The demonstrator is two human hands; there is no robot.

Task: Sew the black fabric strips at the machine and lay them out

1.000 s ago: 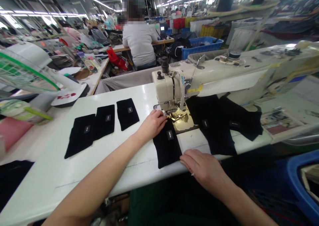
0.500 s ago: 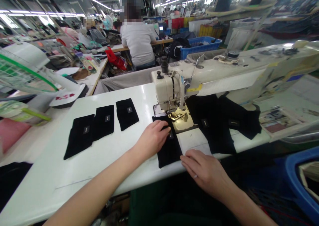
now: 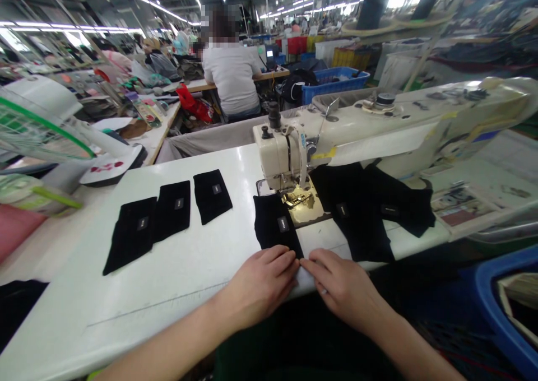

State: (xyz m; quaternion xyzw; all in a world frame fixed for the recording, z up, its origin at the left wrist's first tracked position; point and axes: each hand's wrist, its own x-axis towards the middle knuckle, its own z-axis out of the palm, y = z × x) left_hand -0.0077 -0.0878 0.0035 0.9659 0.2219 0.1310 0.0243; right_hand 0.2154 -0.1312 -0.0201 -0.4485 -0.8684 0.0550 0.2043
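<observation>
A black fabric piece (image 3: 275, 215) with a small dark label lies flat on the white table, beside the presser foot (image 3: 296, 198) of the sewing machine (image 3: 277, 154). My left hand (image 3: 269, 277) covers the near end of this piece, fingers closed and bent over its edge. Fingertips of my right hand (image 3: 342, 280) pinch at the near right corner, almost touching the left fingers. The very edge between the hands is hidden. Right of the needle plate lie more labelled black pieces (image 3: 357, 218), partly overlapping.
Several labelled black pieces (image 3: 174, 210) lie on the left of the table (image 3: 197, 263). A fan (image 3: 42, 117) stands at far left, a blue basket (image 3: 483, 291) at lower right. A person in a white shirt (image 3: 231, 78) sits ahead, facing away.
My left hand has slid from the label down to the piece's near end, uncovering the label. My right hand stays by the near corner, its fingers now close to the left ones.
</observation>
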